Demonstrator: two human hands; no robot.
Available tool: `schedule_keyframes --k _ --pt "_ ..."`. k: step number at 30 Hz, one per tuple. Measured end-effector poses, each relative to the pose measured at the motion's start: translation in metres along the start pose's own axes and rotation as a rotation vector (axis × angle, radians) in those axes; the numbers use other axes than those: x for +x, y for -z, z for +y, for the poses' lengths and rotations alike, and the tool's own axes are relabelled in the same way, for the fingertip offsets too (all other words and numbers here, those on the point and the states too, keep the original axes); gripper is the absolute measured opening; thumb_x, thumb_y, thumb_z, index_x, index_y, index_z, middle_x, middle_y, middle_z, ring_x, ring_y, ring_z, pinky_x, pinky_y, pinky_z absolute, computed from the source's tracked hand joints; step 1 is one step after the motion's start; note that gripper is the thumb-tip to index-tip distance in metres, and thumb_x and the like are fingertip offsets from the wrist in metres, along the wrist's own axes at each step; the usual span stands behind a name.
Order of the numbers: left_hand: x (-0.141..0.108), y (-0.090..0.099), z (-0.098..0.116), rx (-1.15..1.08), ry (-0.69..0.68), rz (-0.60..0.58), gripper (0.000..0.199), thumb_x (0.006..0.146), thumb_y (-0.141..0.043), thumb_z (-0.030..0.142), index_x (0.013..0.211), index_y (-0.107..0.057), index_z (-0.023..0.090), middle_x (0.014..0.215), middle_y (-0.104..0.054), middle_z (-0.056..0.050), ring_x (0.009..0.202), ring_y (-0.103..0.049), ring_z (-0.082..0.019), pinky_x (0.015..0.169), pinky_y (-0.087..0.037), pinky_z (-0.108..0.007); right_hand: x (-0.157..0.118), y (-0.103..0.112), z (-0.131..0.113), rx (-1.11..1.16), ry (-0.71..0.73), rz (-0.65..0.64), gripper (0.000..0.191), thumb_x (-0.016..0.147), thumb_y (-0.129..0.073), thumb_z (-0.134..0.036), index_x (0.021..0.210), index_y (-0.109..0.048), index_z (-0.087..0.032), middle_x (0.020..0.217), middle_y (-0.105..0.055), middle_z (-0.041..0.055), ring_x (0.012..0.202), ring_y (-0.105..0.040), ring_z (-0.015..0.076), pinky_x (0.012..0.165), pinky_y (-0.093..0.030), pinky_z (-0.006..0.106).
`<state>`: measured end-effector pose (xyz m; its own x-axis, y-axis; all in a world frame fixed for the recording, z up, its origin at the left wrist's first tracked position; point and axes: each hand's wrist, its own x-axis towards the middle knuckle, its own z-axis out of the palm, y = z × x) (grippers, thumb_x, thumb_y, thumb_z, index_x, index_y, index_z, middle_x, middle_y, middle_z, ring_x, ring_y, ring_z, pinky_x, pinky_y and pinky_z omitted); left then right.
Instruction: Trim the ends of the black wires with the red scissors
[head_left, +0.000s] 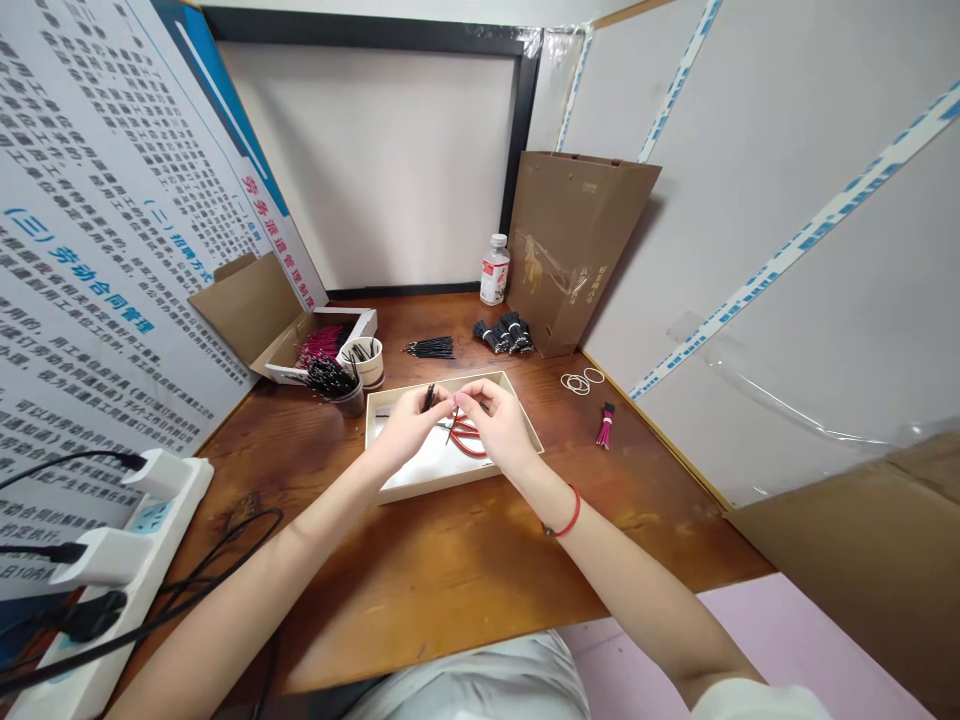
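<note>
Over a shallow white box (420, 482), my left hand (409, 422) and my right hand (495, 420) meet at the fingertips. Both are pinched closed. A small dark piece (430, 396) shows at my left fingers, and a thin dark strand (451, 430) hangs between the hands; which hand grips the strand is hard to tell. Inside the box below lie red-handled scissors or pliers (469, 450), partly hidden by my right hand. My right wrist wears a red cord bracelet.
Behind are a paper cup (373, 365), a cup of black strands (349, 400), an open box of magenta strands (364, 325), black bundles (512, 333), a bottle (494, 270) and a brown bag (570, 250). Rubber bands (576, 384) and a magenta bundle (605, 428) lie right; a power strip (127, 580) left.
</note>
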<state>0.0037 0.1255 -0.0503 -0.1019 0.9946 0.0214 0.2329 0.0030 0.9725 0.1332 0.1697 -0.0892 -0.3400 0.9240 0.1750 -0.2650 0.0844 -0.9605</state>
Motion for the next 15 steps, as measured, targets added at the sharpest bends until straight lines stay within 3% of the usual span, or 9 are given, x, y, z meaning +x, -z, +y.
schedule_keyframes --k 4,9,15 --pt "0.001 -0.004 -0.006 0.042 -0.007 0.027 0.027 0.071 -0.063 0.039 0.062 -0.050 0.017 0.059 -0.044 0.003 0.060 -0.037 -0.012 0.058 -0.028 -0.027 -0.001 -0.003 0.007 -0.023 -0.003 0.031 0.024 0.077 -0.066 -0.042 0.075 -0.059 -0.019 0.072 -0.061 0.0016 0.067 -0.054 0.0151 0.065 -0.045 0.029" --pt "0.000 -0.006 -0.003 0.052 0.002 0.045 0.027 0.071 -0.062 0.039 0.061 -0.050 0.017 0.060 -0.048 0.002 0.060 -0.041 -0.012 0.059 -0.031 -0.027 0.001 -0.001 0.005 -0.020 -0.001 0.040 0.027 0.078 -0.065 -0.045 0.077 -0.057 -0.020 0.073 -0.059 0.0013 0.070 -0.054 0.0154 0.066 -0.046 0.028" --pt "0.003 0.007 0.005 0.080 0.072 -0.016 0.027 0.064 -0.072 0.040 0.065 -0.066 0.013 0.064 -0.063 -0.004 0.064 -0.051 -0.015 0.064 -0.038 -0.028 0.010 0.009 -0.001 -0.024 -0.034 -0.168 0.032 0.073 -0.069 -0.050 0.072 -0.062 -0.018 0.072 -0.062 0.0016 0.072 -0.057 0.0156 0.070 -0.048 0.030"
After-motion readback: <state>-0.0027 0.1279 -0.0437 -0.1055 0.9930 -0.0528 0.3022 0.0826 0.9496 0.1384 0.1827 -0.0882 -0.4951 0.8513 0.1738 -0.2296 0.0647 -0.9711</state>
